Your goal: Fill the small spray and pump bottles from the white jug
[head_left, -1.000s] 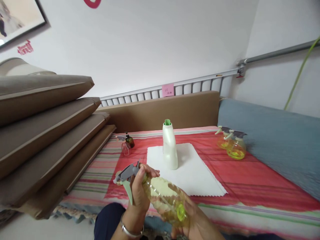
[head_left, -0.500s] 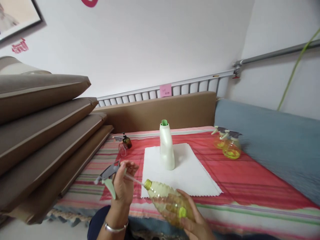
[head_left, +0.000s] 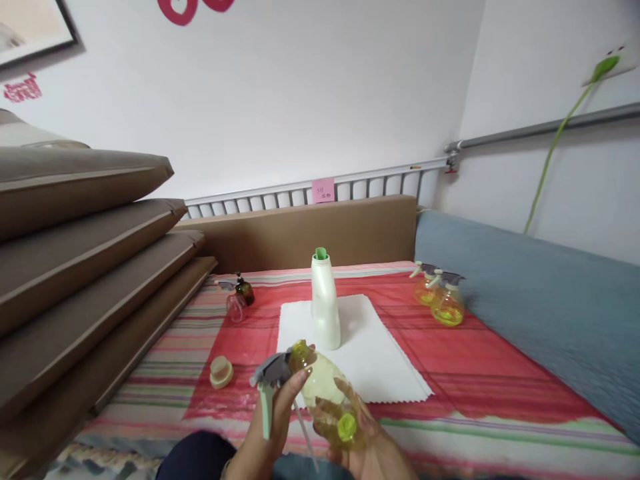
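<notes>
My left hand (head_left: 280, 407) is closed on a grey and pale green trigger spray head (head_left: 274, 371), whose thin clear tube (head_left: 305, 433) hangs down outside the bottle. Its thumb and fingertips also touch the neck of a see-through yellow bottle (head_left: 325, 383). That bottle is tilted, its open threaded mouth up and to the left. My right hand (head_left: 365, 433) is wrapped around the lower body of the bottle. Just beyond them a pale jug (head_left: 326, 310) with a green spout stands upright on a white cloth (head_left: 380, 360).
A round beige cap (head_left: 221, 372) lies to the left. A pink spray bottle (head_left: 237, 307) and a dark pump bottle (head_left: 245, 291) stand farther back. Two yellow spray bottles (head_left: 449, 307) are at the right. Stacked brown cushions (head_left: 100, 260) rise along the left side.
The spray tube has swung from the bottle mouth to hang downward. My left hand has moved right, onto the bottle neck. The view has shifted a little, and the beige cap now shows.
</notes>
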A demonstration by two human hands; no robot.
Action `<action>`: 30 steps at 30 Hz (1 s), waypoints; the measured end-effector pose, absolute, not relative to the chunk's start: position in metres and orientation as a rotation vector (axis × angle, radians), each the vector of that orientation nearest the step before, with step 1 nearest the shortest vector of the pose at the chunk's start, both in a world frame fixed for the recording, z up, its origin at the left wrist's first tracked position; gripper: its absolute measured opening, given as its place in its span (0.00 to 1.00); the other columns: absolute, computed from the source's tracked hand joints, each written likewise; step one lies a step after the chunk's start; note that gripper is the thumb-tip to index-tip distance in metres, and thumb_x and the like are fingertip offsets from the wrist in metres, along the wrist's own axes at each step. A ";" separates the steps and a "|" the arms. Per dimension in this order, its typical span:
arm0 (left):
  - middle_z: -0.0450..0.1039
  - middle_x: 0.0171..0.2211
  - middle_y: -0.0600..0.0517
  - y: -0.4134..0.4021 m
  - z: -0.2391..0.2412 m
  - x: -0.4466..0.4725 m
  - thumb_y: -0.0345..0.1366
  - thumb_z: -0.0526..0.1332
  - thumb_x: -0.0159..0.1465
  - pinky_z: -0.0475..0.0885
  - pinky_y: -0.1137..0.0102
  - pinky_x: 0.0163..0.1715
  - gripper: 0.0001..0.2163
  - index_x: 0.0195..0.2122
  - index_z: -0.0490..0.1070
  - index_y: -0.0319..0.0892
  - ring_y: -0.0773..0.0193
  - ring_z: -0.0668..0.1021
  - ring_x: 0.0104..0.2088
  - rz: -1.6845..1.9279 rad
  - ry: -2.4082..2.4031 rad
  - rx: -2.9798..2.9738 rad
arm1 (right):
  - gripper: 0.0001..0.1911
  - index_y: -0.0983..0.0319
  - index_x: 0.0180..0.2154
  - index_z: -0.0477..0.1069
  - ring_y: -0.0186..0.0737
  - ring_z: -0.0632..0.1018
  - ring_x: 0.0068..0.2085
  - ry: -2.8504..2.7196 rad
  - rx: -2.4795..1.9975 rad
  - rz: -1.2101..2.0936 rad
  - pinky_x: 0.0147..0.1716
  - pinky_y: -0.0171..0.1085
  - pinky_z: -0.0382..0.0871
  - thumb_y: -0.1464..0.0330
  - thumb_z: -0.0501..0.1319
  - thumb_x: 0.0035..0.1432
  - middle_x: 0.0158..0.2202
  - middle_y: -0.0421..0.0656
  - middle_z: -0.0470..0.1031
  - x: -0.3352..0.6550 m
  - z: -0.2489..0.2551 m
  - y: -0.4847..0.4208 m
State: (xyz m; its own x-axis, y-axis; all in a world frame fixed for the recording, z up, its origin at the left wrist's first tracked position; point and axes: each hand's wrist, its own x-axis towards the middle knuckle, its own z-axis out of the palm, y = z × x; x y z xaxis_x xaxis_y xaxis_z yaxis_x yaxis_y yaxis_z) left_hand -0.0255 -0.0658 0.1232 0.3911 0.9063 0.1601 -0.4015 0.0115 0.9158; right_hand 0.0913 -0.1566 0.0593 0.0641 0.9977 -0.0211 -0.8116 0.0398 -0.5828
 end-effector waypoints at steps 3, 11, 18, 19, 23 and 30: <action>0.76 0.45 0.42 -0.062 0.115 -0.034 0.41 0.69 0.49 0.65 0.51 0.53 0.20 0.43 0.75 0.40 0.44 0.73 0.50 1.109 0.621 1.190 | 0.36 0.52 0.53 0.59 0.52 0.73 0.49 -0.598 -0.731 1.331 0.37 0.43 0.69 0.53 0.67 0.43 0.55 0.49 0.66 0.091 0.048 -0.145; 0.77 0.44 0.44 -0.043 0.070 -0.037 0.39 0.70 0.48 0.72 0.60 0.47 0.20 0.43 0.75 0.45 0.48 0.76 0.47 1.166 0.734 1.490 | 0.47 0.55 0.56 0.53 0.49 0.72 0.50 -1.055 -1.172 1.002 0.49 0.45 0.65 0.79 0.66 0.33 0.53 0.48 0.67 0.087 0.030 -0.099; 0.77 0.42 0.44 -0.009 0.038 -0.027 0.42 0.70 0.47 0.70 0.57 0.49 0.20 0.41 0.76 0.43 0.48 0.76 0.46 1.284 0.868 1.549 | 0.42 0.57 0.52 0.60 0.49 0.73 0.49 -1.241 -1.181 0.880 0.49 0.45 0.66 0.80 0.66 0.32 0.51 0.45 0.71 0.093 0.022 -0.055; 0.77 0.42 0.45 -0.004 0.034 -0.026 0.41 0.71 0.45 0.70 0.56 0.49 0.20 0.41 0.76 0.43 0.48 0.77 0.45 1.291 0.883 1.531 | 0.41 0.57 0.52 0.61 0.50 0.73 0.49 -1.250 -1.207 0.872 0.49 0.45 0.65 0.81 0.66 0.32 0.50 0.45 0.72 0.094 0.018 -0.050; 0.77 0.41 0.45 0.004 0.025 -0.028 0.40 0.72 0.43 0.71 0.55 0.49 0.21 0.40 0.76 0.44 0.47 0.77 0.45 1.297 0.893 1.466 | 0.39 0.58 0.50 0.66 0.54 0.72 0.50 -1.278 -1.295 0.875 0.52 0.50 0.62 0.79 0.67 0.31 0.49 0.46 0.73 0.104 0.016 -0.041; 0.77 0.39 0.45 0.005 0.020 -0.031 0.42 0.70 0.46 0.70 0.54 0.49 0.17 0.38 0.78 0.45 0.47 0.76 0.44 1.308 0.867 1.430 | 0.33 0.60 0.51 0.63 0.51 0.68 0.55 -0.793 -1.579 0.407 0.54 0.45 0.60 0.52 0.62 0.44 0.56 0.51 0.65 0.189 0.068 -0.017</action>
